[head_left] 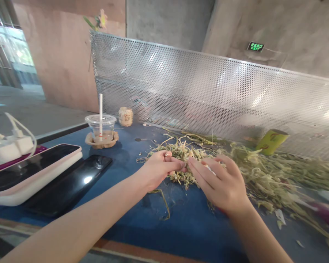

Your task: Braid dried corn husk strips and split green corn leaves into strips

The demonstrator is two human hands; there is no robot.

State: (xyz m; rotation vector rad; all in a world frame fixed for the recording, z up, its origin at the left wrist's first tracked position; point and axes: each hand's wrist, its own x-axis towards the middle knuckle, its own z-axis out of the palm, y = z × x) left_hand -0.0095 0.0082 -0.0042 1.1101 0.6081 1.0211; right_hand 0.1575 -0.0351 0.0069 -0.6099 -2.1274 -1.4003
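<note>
My left hand (160, 168) and my right hand (219, 182) meet over a heap of green-yellow plant stems and buds (181, 151) on a blue table (181, 223). Both hands pinch a small clump of the plant material (184, 174) between their fingertips. The left fingers are curled with the thumb on top. Something small and white shows by the pressed-together right fingers. More stems (285, 175) spread away to the right of the hands.
A plastic cup with a straw (101, 128) stands on a coaster at the back left, a small jar (125, 116) behind it. Two phones (68, 184) and a white charger (8, 146) lie at left. A perforated metal screen (208, 98) backs the table; a yellow-green tube (271, 141) leans there.
</note>
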